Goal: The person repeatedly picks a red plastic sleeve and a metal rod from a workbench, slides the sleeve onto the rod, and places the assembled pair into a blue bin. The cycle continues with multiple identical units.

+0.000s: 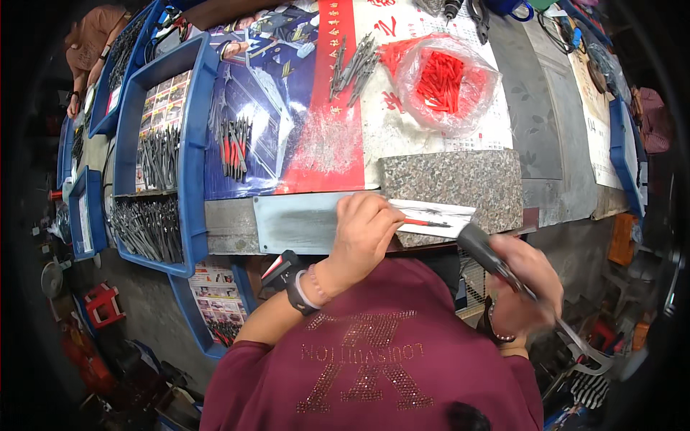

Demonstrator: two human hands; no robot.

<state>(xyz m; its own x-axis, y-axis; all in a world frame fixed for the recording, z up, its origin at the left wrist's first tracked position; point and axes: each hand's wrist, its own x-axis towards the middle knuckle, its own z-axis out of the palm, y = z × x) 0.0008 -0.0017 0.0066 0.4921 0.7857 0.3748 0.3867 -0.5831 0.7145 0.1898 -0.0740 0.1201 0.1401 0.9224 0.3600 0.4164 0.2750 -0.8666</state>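
My left hand (366,226) pinches one end of a slim red-and-black piece (429,223), which lies on a white strip (449,213). The strip rests at the near edge of a speckled granite block (453,176). A long tool with a thick black grip and a metal shaft (480,246) is in my right hand (528,280), its black end close to the strip's right end. Motion blurs that hand, and the tool's exact kind is unclear. Beneath my left hand lies a pale grey-blue plate (295,223).
A clear plastic bag of red parts (440,82) sits beyond the block. Loose grey pieces (356,68) and a red-and-black bundle (234,147) lie farther left. Blue trays (194,154) of dark slim pieces stand leftward. Another person (97,43) is at the far left.
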